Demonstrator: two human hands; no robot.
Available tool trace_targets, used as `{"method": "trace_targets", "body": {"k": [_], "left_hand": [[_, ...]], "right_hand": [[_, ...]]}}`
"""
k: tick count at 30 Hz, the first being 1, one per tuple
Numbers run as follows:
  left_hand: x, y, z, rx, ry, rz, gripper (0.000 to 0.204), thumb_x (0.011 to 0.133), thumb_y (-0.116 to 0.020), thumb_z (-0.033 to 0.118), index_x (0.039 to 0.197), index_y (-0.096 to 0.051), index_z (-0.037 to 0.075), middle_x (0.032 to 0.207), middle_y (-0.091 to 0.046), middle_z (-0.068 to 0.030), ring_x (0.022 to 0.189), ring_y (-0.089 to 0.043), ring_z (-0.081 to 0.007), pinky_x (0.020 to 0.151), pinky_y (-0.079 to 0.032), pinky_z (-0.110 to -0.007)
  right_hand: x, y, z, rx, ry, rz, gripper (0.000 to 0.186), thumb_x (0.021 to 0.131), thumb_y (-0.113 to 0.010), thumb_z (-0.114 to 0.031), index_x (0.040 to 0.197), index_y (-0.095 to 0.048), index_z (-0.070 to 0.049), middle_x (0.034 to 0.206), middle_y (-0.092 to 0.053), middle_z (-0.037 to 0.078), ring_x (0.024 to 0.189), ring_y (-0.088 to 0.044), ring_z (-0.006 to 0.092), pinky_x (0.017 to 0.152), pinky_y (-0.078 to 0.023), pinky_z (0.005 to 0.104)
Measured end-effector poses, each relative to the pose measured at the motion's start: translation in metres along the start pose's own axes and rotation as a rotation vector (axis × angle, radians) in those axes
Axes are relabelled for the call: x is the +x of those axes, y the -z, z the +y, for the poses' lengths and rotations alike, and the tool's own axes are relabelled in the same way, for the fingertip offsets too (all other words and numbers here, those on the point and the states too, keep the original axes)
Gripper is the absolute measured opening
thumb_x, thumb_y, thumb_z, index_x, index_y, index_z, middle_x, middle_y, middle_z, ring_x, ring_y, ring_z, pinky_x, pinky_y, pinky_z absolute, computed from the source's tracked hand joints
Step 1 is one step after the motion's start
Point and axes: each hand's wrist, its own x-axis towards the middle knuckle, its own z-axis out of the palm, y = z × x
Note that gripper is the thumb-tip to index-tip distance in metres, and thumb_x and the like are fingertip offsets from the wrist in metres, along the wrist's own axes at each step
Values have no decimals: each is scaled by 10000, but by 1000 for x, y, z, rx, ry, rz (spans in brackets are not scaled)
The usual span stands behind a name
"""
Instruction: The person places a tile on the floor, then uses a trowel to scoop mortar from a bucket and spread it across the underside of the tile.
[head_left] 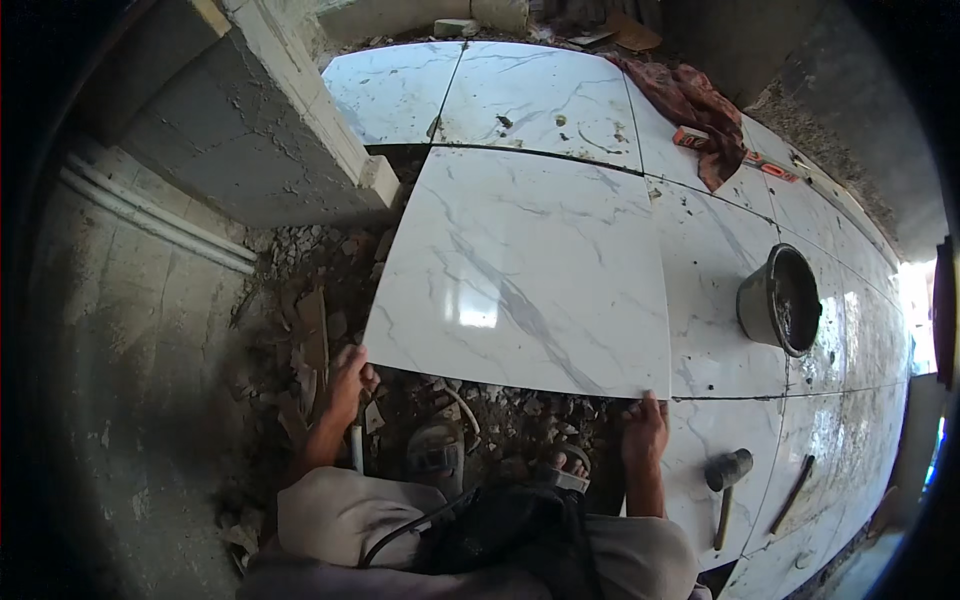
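Tile point(535, 265) is gripped at its near corners by left hand point(350, 380) and right hand point(645, 432); bucket point(757, 303) is noted on floor tiles point(715, 280) alongside.

There are one left hand point(350, 385), one right hand point(647, 432) and one gripped tile point(530, 270). Also visible are one bucket point(757, 308), one mallet point(727, 470), one reddish cloth point(692, 100) and two pipes point(150, 204).
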Motion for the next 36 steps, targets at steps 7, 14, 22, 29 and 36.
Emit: {"method": "trace_targets", "body": {"k": [7, 14, 22, 29, 36], "left_hand": [[-22, -28, 137, -102, -329, -36, 202, 917, -484, 251, 876, -517, 56, 650, -454, -22, 612, -484, -150, 554, -408, -309], [47, -92, 250, 107, -709, -250, 266, 943, -461, 266, 1107, -521, 65, 979, -591, -57, 865, -555, -144, 730, -421, -293], [112, -127, 311, 211, -966, 29, 439, 846, -612, 402, 1012, -511, 9, 900, -613, -95, 836, -575, -162, 777, -437, -308], [169, -114, 301, 111, -1094, -44, 357, 852, -627, 336, 931, -528, 2, 828, -605, -85, 781, -576, -163, 751, -464, -286], [201, -115, 238, 401, -1145, 101, 423, 896, -528, 410, 995, -536, -1, 826, -592, -64, 796, -595, -166, 752, -456, -318]], "right_hand": [[-8, -95, -116, -295, 376, -255, 223, 918, -485, -197, 1034, -509, -8, 749, -505, 25, 618, -484, 104, 577, -428, 262], [60, -184, -217, -653, 927, -154, 365, 926, -489, -324, 952, -575, 29, 792, -584, 77, 703, -544, 129, 664, -449, 266], [202, -204, -204, -648, 1003, -174, 409, 892, -576, -246, 1167, -435, 22, 964, -551, 103, 893, -533, 148, 814, -437, 294], [274, -219, -160, -961, 1056, -187, 441, 956, -404, -292, 1272, -339, 9, 1065, -492, 122, 1036, -458, 198, 909, -369, 347], [264, -211, -139, -617, 1112, -355, 376, 974, -351, -233, 1278, -397, -15, 1152, -492, 161, 1023, -506, 216, 872, -429, 332]]}}
